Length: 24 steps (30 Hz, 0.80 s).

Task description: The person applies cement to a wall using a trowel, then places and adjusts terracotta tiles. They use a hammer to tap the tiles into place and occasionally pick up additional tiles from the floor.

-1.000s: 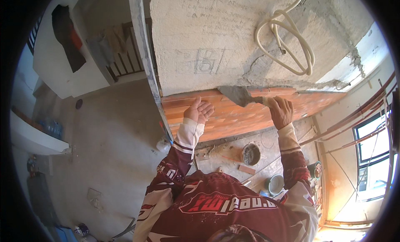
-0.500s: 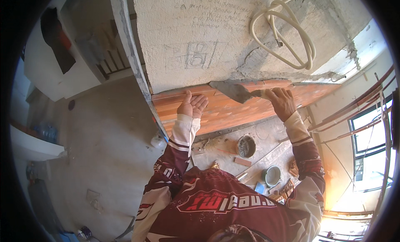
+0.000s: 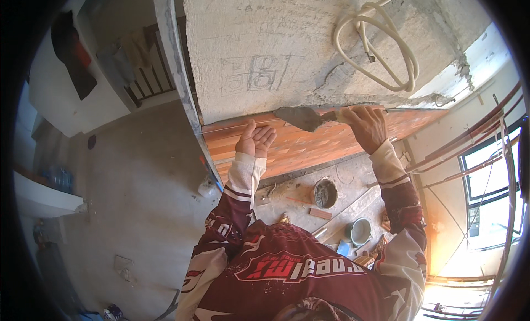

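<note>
My right hand [image 3: 364, 128] grips the handle of a grey, mortar-smeared trowel [image 3: 298, 119], whose blade lies along the top edge of a band of orange brick tiles [image 3: 309, 147], just under the rough plastered wall [image 3: 232, 34]. My left hand [image 3: 255, 140] is open, palm up with fingers slightly curled, in front of the tiles to the left of the blade, holding nothing. A thin pale string [image 3: 221, 129] runs across the tiles close to my left fingertips.
A looped cream hose [image 3: 408, 72] hangs on the upper wall. Below stand a bucket of grey mix [image 3: 325, 192], a second bucket [image 3: 359, 231] and a loose brick [image 3: 320, 214]. Bent bars [image 3: 480, 122] cross before a window at right. A railing [image 3: 149, 81] is at upper left.
My right hand has moved slightly up and left, and the trowel blade has slid a little left along the tiles' top edge. My left hand stays open.
</note>
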Tool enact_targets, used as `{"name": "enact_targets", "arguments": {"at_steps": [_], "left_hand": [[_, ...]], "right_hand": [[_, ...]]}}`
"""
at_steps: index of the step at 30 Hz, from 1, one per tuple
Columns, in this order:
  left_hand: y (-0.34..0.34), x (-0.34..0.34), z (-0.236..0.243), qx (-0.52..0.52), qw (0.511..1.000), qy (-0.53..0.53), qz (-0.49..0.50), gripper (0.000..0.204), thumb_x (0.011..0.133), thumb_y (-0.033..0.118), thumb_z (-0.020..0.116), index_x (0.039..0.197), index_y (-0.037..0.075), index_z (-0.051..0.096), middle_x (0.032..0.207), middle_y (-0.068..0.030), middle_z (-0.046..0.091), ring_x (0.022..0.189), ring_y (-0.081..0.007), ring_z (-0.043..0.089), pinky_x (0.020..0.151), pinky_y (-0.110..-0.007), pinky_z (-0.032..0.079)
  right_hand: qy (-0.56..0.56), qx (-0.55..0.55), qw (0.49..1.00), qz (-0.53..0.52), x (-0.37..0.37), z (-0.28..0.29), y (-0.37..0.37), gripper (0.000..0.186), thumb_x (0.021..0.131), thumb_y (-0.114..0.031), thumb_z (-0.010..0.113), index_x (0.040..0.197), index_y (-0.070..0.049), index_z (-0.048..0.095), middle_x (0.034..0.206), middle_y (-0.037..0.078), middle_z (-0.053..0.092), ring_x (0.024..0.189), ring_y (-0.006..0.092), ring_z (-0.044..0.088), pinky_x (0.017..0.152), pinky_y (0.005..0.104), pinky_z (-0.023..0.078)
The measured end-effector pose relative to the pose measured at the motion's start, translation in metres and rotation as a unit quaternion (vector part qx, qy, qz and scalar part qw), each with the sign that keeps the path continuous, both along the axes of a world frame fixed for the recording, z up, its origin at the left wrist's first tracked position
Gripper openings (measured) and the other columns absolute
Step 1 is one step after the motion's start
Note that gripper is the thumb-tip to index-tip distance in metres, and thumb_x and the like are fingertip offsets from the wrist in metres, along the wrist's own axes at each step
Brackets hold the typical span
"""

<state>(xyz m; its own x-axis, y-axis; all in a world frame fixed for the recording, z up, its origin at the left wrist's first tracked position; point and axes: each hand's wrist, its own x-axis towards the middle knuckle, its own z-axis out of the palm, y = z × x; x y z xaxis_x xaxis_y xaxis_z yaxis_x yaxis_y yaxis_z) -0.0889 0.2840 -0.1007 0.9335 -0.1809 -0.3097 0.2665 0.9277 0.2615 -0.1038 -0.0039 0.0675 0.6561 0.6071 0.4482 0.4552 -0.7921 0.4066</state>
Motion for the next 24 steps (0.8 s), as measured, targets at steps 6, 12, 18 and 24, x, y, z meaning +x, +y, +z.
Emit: {"name": "enact_targets", "arguments": {"at_steps": [6,12,18,24], "left_hand": [[0.002,0.000,0.003,-0.006,1.000,0.001,0.000,0.084,0.092,0.035,0.065,0.136,-0.021,0.021,0.142,-0.0355,0.032,0.133,-0.0452,0.036,0.112,-0.052,0.036],[0.004,0.000,0.006,-0.016,1.000,0.010,-0.006,0.083,0.091,0.034,0.066,0.135,-0.020,0.022,0.140,-0.0350,0.034,0.132,-0.0447,0.038,0.111,-0.051,0.036],[0.003,0.001,0.001,-0.016,1.000,0.009,-0.004,0.082,0.088,0.034,0.069,0.134,-0.018,0.025,0.137,-0.0336,0.039,0.129,-0.0431,0.043,0.109,-0.051,0.038],[0.004,0.002,0.001,-0.018,1.000,0.015,-0.002,0.082,0.091,0.031,0.066,0.135,-0.021,0.022,0.139,-0.0354,0.036,0.131,-0.0455,0.040,0.110,-0.052,0.038]], "right_hand": [[0.003,-0.056,0.998,-0.026,0.010,0.001,-0.023,0.034,0.082,-0.005,0.055,0.109,-0.025,0.059,0.091,-0.003,0.056,0.088,0.0172,0.057,0.078,0.0360,0.039],[0.036,-0.072,0.995,-0.058,0.013,0.017,-0.055,0.036,0.083,-0.003,0.054,0.111,-0.025,0.058,0.091,-0.001,0.057,0.089,0.0190,0.057,0.077,0.0376,0.039],[0.131,0.081,0.982,-0.105,-0.018,0.027,-0.064,0.033,0.080,-0.011,0.065,0.112,-0.014,0.058,0.098,0.009,0.063,0.089,0.0325,0.062,0.074,0.0435,0.048],[0.245,0.185,0.945,-0.113,-0.041,0.015,-0.048,0.032,0.079,-0.015,0.069,0.110,-0.007,0.060,0.083,0.013,0.066,0.076,0.0339,0.065,0.065,0.0413,0.050]]}}
